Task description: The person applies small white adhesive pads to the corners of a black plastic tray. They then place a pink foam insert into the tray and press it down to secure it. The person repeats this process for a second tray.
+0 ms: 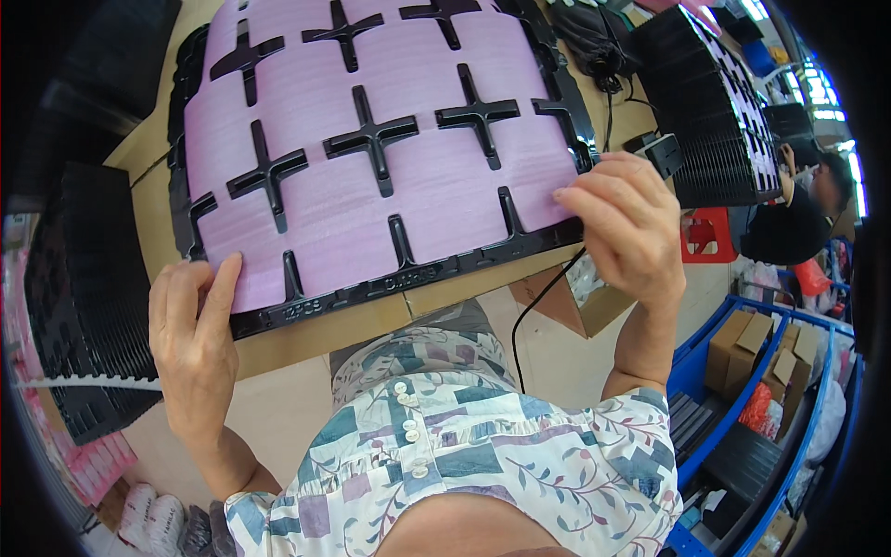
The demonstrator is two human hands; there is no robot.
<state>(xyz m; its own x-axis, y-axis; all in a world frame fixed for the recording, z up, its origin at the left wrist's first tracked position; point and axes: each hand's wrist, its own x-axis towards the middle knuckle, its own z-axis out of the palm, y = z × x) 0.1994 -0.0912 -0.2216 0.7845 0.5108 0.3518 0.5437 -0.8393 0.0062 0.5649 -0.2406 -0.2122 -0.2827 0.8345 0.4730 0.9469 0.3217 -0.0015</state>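
A thin pink foam sheet with cross-shaped cut-outs lies over a black plastic tray. Raised black crosses of the tray stand up through the cut-outs. My left hand is closed at the near left corner, its thumb and fingers pinching the sheet's edge beside the tray rim. At the near right corner my right hand is also closed, thumb and curled fingers on the edge of the sheet. The fingertips' exact hold under the edge is hidden on both sides.
The tray rests on a brown cardboard surface. Tall stacks of black trays stand at left and far right. A black cable hangs near my right arm. A blue shelf rack holds cartons. Another person is at far right.
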